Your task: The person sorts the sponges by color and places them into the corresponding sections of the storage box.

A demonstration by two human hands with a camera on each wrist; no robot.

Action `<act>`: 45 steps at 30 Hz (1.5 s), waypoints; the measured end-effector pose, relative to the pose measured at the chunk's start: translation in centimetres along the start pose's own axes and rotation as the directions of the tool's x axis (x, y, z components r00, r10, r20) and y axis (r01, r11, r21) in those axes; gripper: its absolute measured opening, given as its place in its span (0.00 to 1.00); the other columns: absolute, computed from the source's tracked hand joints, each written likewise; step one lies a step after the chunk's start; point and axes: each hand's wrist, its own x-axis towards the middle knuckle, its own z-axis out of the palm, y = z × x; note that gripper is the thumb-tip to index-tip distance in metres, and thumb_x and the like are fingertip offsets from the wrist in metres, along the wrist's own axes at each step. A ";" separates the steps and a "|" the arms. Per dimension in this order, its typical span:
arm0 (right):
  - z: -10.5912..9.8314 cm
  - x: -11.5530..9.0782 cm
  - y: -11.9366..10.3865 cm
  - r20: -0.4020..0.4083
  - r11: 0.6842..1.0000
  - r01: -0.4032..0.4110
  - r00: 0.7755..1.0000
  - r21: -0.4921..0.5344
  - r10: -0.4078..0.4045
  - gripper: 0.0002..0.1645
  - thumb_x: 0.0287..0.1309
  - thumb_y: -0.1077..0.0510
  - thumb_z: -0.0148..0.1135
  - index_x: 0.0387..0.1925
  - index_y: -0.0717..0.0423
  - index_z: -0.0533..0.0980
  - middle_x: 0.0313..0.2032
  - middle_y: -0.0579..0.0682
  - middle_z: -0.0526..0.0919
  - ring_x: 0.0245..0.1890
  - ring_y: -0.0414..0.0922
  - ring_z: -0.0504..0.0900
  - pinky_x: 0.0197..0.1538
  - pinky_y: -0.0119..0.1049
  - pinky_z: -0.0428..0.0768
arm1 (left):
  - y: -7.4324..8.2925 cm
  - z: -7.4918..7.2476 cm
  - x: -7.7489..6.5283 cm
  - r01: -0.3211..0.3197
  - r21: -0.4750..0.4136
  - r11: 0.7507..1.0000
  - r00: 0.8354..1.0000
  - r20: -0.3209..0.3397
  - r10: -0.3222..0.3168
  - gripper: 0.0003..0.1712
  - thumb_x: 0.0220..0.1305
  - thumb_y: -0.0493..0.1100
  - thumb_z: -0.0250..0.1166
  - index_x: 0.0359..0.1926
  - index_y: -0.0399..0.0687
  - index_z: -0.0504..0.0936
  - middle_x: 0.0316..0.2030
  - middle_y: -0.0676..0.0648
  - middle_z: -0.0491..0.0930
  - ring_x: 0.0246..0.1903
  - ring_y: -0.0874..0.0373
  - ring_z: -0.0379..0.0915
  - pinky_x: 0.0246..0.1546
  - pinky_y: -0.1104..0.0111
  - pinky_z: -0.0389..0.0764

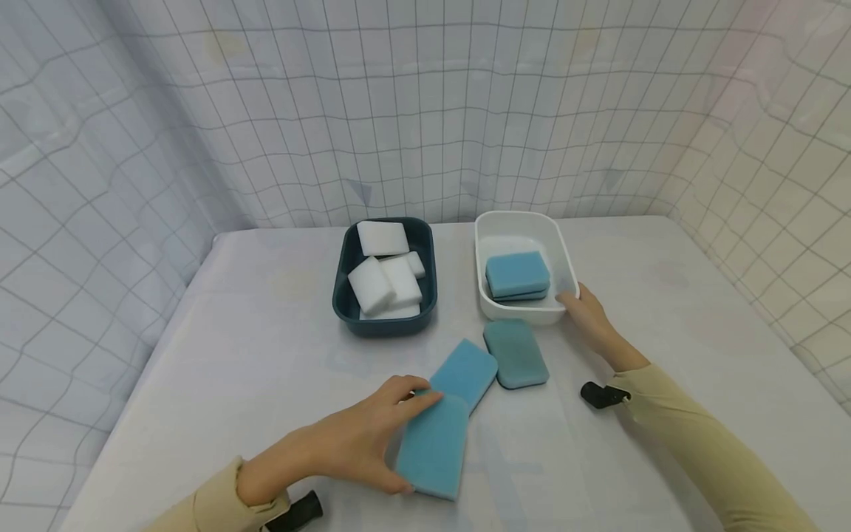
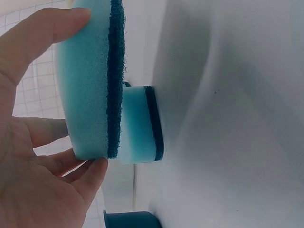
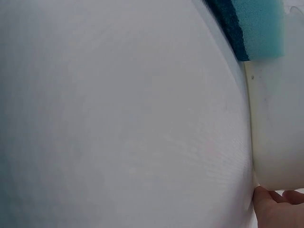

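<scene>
In the head view my left hand [image 1: 362, 432] pinches a light blue sponge [image 1: 435, 447] between thumb and fingers, near the front. The left wrist view shows the dark scouring layer on this sponge [image 2: 88, 85], which is raised off the table. Just beyond it lies a second blue sponge [image 1: 465, 369], foam side up. A greener sponge [image 1: 516, 355] rests in front of the white tub [image 1: 565, 258]. My right hand [image 1: 592, 321] grips that tub's front right corner. Inside the tub are stacked blue sponges [image 1: 518, 273].
Left of the white tub stands a dark teal tub [image 1: 384, 327] holding several white sponges [image 1: 399, 281]. A white cloth [image 1: 266, 318] covers the table. Behind it and at the sides hangs a white grid-patterned curtain [image 1: 412, 111].
</scene>
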 end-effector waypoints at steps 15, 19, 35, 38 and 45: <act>0.0 0.0 0.1 0.000 1.000 0.010 1.000 0.007 -0.010 0.40 0.65 0.51 0.39 0.73 0.61 0.41 0.72 0.63 0.49 0.72 0.60 0.52 0.73 0.57 0.54 | 0.0 -1.3 2.4 -0.039 0.034 0.999 0.995 -0.088 0.041 0.57 0.43 0.55 0.74 0.71 0.49 0.54 0.67 0.43 0.53 0.65 0.55 0.54 0.61 0.60 0.73; 0.0 0.0 0.2 0.001 1.000 0.001 1.000 0.018 -0.001 0.40 0.65 0.51 0.39 0.72 0.62 0.41 0.72 0.63 0.49 0.72 0.60 0.52 0.73 0.57 0.54 | -0.2 -1.7 3.2 -0.029 0.032 0.999 0.995 -0.096 0.032 0.57 0.43 0.55 0.74 0.71 0.49 0.54 0.67 0.43 0.54 0.65 0.54 0.55 0.61 0.59 0.73; -0.2 0.2 0.3 0.004 1.000 0.000 1.000 0.000 0.000 0.41 0.65 0.50 0.39 0.72 0.62 0.41 0.72 0.63 0.49 0.72 0.60 0.52 0.73 0.57 0.54 | -1.3 -2.7 7.3 -0.028 0.030 0.999 0.984 -0.175 0.033 0.56 0.46 0.54 0.73 0.71 0.44 0.54 0.66 0.40 0.54 0.63 0.49 0.55 0.59 0.56 0.74; -0.3 0.1 0.2 -0.002 1.000 0.010 1.000 0.000 -0.010 0.41 0.65 0.51 0.40 0.72 0.62 0.41 0.72 0.63 0.49 0.72 0.60 0.52 0.73 0.57 0.54 | -1.4 -3.0 8.3 -0.033 0.027 0.999 0.982 -0.186 0.038 0.56 0.46 0.54 0.73 0.71 0.44 0.54 0.67 0.40 0.54 0.63 0.49 0.55 0.59 0.56 0.73; -0.1 0.2 0.2 -0.001 1.000 0.004 1.000 0.029 -0.004 0.40 0.65 0.51 0.40 0.72 0.63 0.41 0.72 0.63 0.49 0.72 0.60 0.51 0.73 0.56 0.53 | -1.5 -3.8 10.5 -0.035 -0.033 0.999 0.984 -0.175 0.029 0.56 0.47 0.53 0.72 0.72 0.44 0.52 0.67 0.40 0.52 0.64 0.49 0.54 0.61 0.54 0.71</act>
